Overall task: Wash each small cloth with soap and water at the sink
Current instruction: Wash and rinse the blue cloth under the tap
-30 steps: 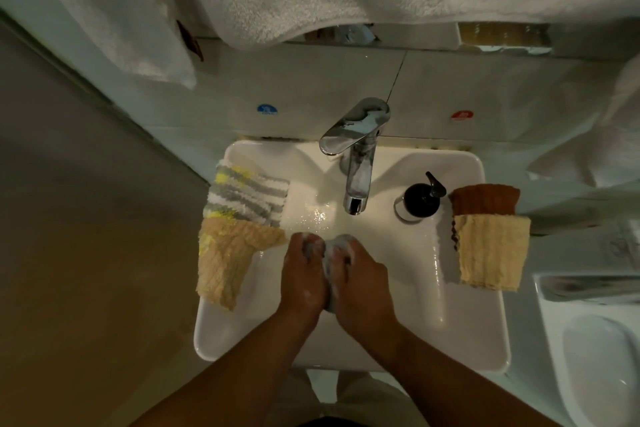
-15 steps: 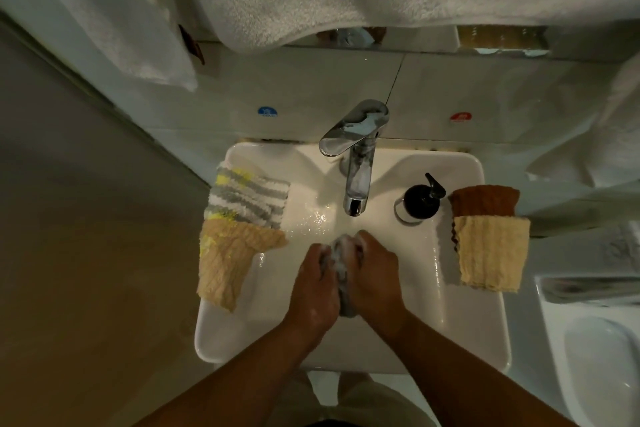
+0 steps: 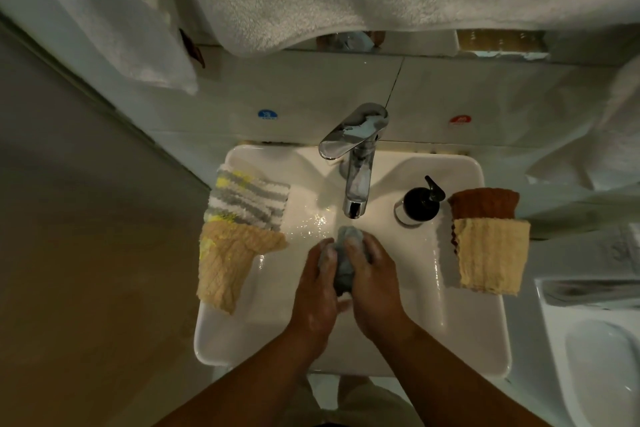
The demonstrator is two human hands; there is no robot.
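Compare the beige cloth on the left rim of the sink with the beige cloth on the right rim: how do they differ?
The left beige cloth lies askew and rumpled, while the right beige cloth lies flat and square. The left beige cloth overlaps a striped cloth; the right beige cloth overlaps a brown cloth. Both show a waffle-like weave and rest on the rim of the sink.

Sink (image 3: 242, 340): tap (image 3: 356, 163) at 12 o'clock, dispenser (image 3: 420, 203) at 2; cloth pile (image 3: 235, 246) on rim at 9, second cloth pile (image 3: 490, 253) at 3.
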